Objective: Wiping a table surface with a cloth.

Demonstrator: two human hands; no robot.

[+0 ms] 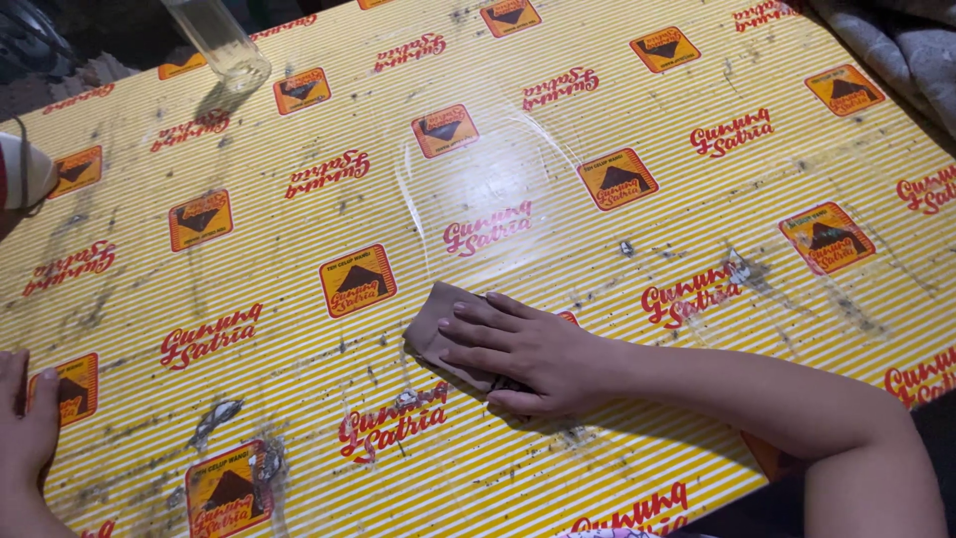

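— Where are we standing with this?

— We are wiping. Our right hand (528,349) is pressing flat on a small brown cloth (438,334), fingers spread and lying together on top of it, not gripping it. The cloth is sitting near the middle of the worktop (697,90), on the yellow striped cover with its red lettering and orange squares.

— And the other hand?

— Our left hand (25,418) is resting open at the near left edge, holding nothing, seemingly steadying us.

— What are we judging comes next?

— A wet smear (488,189) is shining just beyond the cloth, while dark specks and grey smudges (214,418) are showing to the near left. So the next sweep is probably calling for firm, even pressure toward those marks, keeping clear of the clear glass (219,40) at the far left.
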